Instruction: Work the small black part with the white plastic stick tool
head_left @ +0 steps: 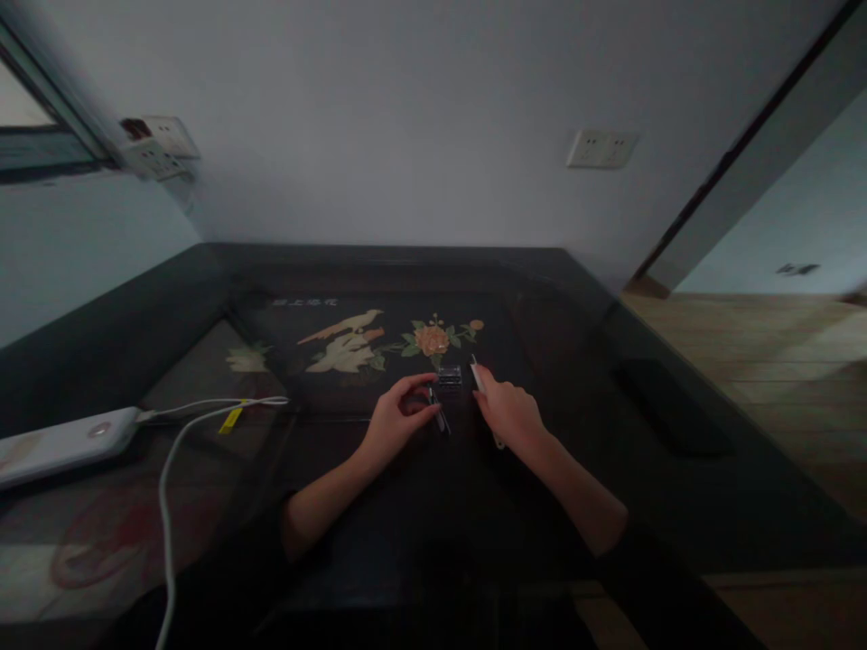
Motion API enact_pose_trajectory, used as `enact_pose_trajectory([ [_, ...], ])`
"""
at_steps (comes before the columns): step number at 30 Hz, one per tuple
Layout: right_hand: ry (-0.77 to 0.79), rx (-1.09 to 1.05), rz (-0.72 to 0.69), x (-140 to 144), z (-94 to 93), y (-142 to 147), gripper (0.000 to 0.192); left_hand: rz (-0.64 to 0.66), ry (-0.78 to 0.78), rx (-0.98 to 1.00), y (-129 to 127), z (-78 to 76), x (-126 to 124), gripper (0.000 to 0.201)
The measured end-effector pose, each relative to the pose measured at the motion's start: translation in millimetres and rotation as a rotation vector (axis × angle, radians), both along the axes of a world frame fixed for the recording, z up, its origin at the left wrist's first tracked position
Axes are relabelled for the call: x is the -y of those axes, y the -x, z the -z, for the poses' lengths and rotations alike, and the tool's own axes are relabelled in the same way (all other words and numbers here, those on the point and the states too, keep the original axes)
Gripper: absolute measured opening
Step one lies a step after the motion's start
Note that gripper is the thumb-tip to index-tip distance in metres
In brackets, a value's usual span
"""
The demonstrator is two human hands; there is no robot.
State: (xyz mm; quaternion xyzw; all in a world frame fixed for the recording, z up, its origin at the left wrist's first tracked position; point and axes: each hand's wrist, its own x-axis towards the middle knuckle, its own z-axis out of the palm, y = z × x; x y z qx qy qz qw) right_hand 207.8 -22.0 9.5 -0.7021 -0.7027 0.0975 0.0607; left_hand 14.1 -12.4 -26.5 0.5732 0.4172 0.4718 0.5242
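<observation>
My left hand (399,413) has thumb and forefinger closed around the upper end of a slim silvery-and-dark piece (442,419), whose kind I cannot make out. In my right hand (509,411) is a slender white-handled tool (479,377), gripped with its thin metal tip pointing away from me. Its rear end shows below the palm; the fingers hide the middle. Between the two hands, a little farther off, a small clear, shiny case (450,375) lies on the dark tabletop (420,496). Neither hand visibly grips the case.
A white power bank (74,442) lies at the left, with a white cable (166,506) bearing a yellow tag (231,418). Toward the right edge sits a flat dark object (667,406). Behind the table is a wall with sockets (601,149).
</observation>
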Motion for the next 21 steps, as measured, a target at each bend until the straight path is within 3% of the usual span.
enact_pose_trajectory([
  [4,-0.097,-0.085,-0.136,3,-14.6,1,0.039,0.049,0.028,0.063,-3,-1.6,2,0.043],
  [7,-0.230,-0.322,-0.443,7,-13.1,4,0.039,0.066,0.068,0.129,-5,-1.2,3,0.044],
  [9,-0.289,-0.386,-0.544,10,-5.9,5,0.040,0.070,0.104,0.152,-6,0.0,3,0.044],
  [15,-0.410,-0.497,-0.626,13,13.4,6,0.021,0.115,0.212,0.182,-6,2.2,2,0.039],
  [21,-0.419,-0.621,-0.607,11,11.9,5,0.022,0.170,0.220,0.114,-2,-1.5,0,0.029],
])
